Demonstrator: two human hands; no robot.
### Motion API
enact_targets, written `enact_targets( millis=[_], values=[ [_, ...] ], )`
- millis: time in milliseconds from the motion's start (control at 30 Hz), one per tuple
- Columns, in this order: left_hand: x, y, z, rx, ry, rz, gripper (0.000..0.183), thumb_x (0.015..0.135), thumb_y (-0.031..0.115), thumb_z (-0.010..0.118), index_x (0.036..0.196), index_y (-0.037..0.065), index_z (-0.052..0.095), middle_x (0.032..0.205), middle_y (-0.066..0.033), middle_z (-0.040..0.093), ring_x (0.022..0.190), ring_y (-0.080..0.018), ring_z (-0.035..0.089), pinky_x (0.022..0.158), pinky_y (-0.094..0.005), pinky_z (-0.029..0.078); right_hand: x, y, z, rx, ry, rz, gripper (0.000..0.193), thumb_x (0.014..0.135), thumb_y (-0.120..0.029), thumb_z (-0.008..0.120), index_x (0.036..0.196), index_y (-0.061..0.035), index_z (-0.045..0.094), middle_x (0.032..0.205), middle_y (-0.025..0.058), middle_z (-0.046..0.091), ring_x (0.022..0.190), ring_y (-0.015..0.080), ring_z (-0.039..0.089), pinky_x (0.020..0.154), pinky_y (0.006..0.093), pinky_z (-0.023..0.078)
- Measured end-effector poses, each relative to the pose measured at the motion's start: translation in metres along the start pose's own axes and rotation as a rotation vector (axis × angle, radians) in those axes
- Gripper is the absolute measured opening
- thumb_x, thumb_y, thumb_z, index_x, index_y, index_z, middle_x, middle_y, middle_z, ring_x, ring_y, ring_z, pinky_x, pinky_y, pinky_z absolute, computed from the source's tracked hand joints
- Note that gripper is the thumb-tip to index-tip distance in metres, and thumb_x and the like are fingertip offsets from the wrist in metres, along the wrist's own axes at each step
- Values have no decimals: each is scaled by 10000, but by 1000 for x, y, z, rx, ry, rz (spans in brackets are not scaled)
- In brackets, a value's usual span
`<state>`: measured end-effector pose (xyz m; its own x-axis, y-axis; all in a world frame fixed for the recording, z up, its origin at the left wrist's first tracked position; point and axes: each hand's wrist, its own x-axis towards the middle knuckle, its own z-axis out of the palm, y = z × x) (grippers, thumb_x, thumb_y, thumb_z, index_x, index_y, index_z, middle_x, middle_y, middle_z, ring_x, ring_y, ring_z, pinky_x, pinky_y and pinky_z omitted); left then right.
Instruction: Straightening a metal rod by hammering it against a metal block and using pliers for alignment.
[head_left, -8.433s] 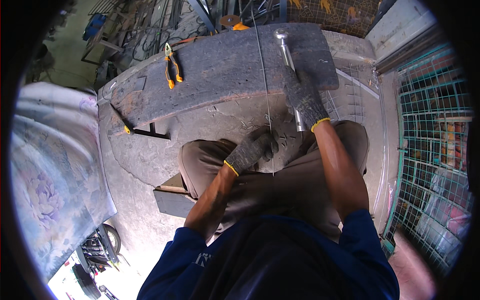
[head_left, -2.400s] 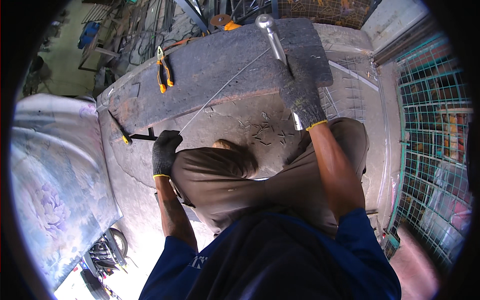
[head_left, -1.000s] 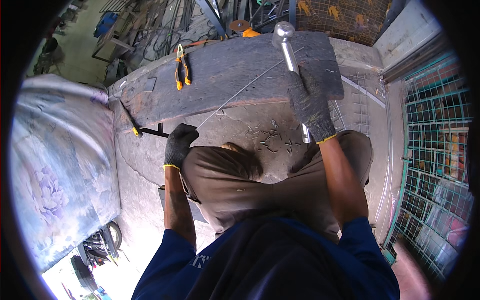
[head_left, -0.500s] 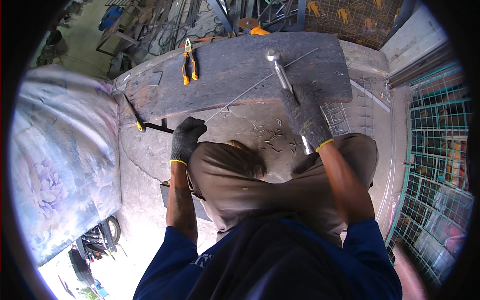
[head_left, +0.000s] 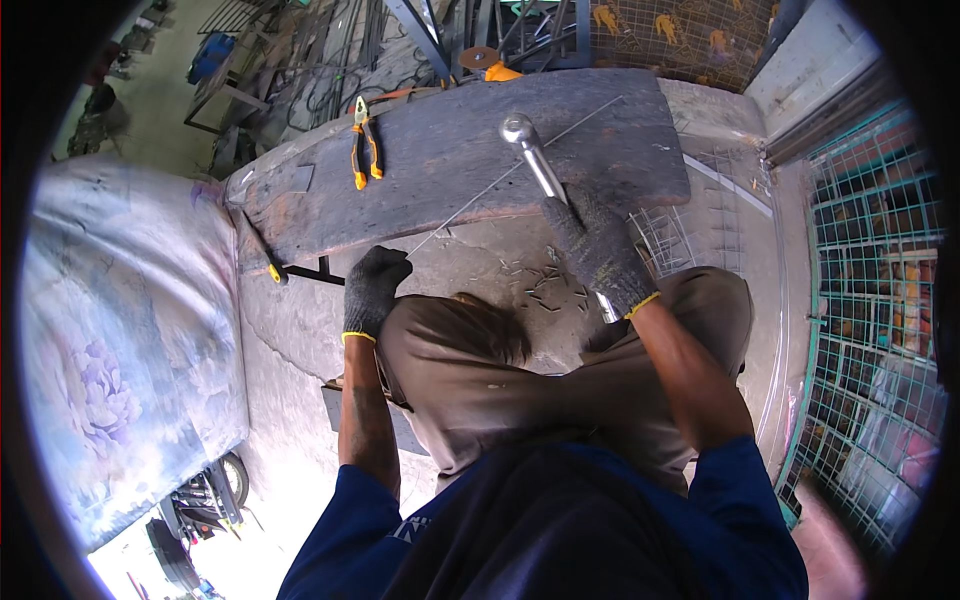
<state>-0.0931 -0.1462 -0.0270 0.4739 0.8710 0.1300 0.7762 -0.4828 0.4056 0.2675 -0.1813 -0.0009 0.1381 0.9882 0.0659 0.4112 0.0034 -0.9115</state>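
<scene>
Place: metalworking workshop | Signs: piled metal bars (head_left: 352,50), cutting disc (head_left: 478,57), pliers (head_left: 374,152), worn workboard (head_left: 450,150)

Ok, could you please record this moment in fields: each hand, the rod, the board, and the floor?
Left hand: gloved, closed on one end of a thin metal rod
Right hand: gloved, gripping a ball-headed metal tool
Rod: slants over the board, passing behind the tool in view; contact unclear
Board: dark; bears orange-handled pliers and a flat grey piece
Floor: short, thin pieces scattered between the knees and board
</scene>
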Motion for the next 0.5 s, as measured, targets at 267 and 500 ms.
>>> enact_targets(
  millis=[267, 500],
  values=[
    [3, 18, -3, -437, -2, -432, 154, 854, 90, 688, 981, 4, 701, 929, -96, 690, 897, -188, 651, 818, -319, 504, 3, 4, -11, 48, -65, 164, 357, 997, -380, 564, 1008, -29, 629, 837, 224, 633, 765, 372, 635, 703, 461, 481],
    [33, 115, -26, -906, -262, -655, 231, 998, 162, 561, 1183, 68, 661, 900, -2, 637, 722, -76, 598, 647, -228, 504, 24, 34, -34, 307, 206, 395, 381, 985, -419, 572, 944, -44, 628, 712, 109, 609, 601, 256, 598, 575, 375, 474]
  ],
)
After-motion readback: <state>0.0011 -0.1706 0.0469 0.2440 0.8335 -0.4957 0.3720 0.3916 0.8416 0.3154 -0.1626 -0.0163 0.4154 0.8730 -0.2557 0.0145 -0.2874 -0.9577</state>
